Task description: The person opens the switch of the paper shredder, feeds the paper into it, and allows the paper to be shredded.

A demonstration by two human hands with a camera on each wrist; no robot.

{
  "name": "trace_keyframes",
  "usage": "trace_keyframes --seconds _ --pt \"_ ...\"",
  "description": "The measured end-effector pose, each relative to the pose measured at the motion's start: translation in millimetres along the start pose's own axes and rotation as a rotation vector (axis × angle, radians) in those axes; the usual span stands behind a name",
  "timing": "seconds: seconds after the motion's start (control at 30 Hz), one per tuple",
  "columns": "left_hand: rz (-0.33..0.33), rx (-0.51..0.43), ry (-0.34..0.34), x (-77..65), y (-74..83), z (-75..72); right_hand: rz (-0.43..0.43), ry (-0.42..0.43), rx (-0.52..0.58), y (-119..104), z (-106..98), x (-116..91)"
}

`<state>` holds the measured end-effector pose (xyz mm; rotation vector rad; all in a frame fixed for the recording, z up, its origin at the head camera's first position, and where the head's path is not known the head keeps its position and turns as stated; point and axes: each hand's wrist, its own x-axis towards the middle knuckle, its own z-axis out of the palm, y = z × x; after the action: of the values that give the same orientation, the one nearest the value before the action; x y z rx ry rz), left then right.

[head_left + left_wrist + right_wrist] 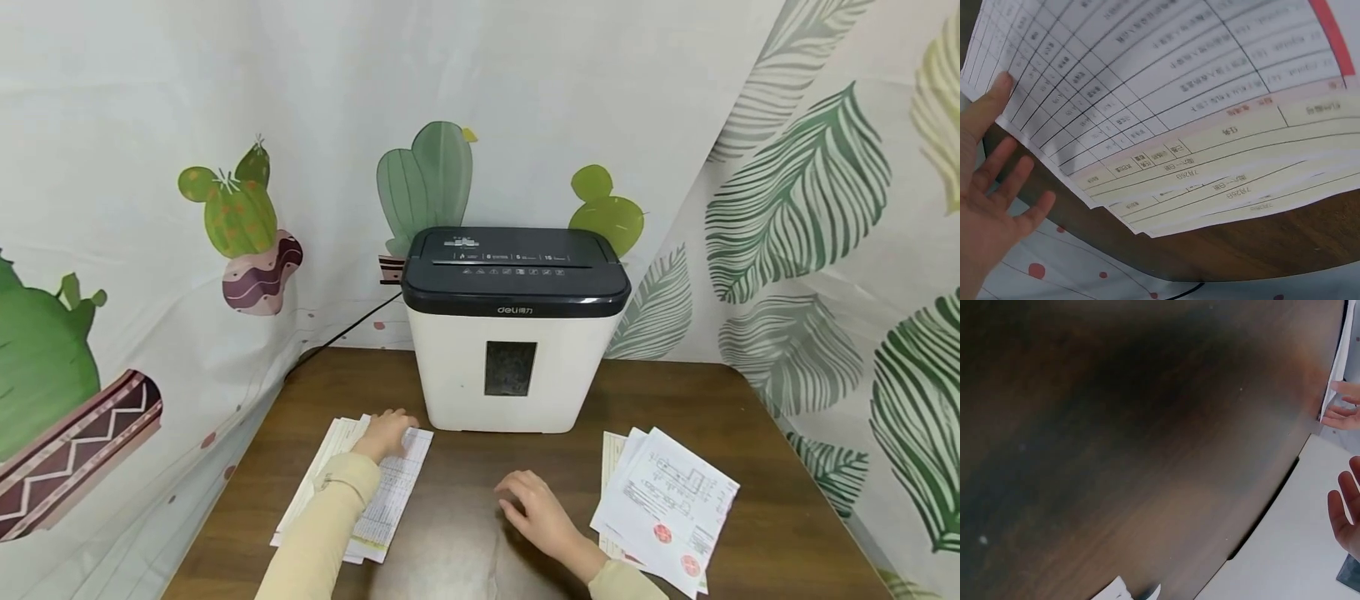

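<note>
My left hand (386, 435) lies over the far end of a stack of printed paper sheets (393, 492) on the left of the table. In the left wrist view its thumb (999, 94) touches the top sheet near the edge, and the other fingers spread loosely past that edge. White sheets with table grids lie over yellowish ones (1222, 162). My right hand (542, 515) holds nothing, its fingers loosely bent over the bare wood in front of a paper shredder (450, 367). The shredder has a white bin and a black top with a feed slot (513, 264).
A second pile of papers (667, 500), with a drawing and red stamps on its top sheet, lies right of my right hand. Behind the shredder hangs a cloth (322, 100) printed with cacti and leaves. A black cord (345, 332) runs left from the shredder.
</note>
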<state>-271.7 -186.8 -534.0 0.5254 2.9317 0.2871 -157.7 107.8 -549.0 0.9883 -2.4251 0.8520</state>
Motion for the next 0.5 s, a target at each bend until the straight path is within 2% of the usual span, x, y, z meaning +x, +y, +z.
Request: trace_keyframes --seconds 0.17,0.2,0.27,0.5 --pt "-0.033 0.078 0.069 1.6 -1.0 4.3 0.017 -0.008 0.019 -1.0 0.3 0.5" --pt "-0.057 0.075 0.053 1.1 0.5 2.6 0.022 -0.011 0.021 -0.9 0.2 0.5" --pt "-0.066 0.077 0.060 0.9 0.1 2.4 0.032 -0.020 0.017 -0.7 -0.3 0.5" --pt "-0.056 0.069 0.096 -0.3 -4.2 1.5 0.043 -0.046 0.003 -1.3 -0.8 1.8"
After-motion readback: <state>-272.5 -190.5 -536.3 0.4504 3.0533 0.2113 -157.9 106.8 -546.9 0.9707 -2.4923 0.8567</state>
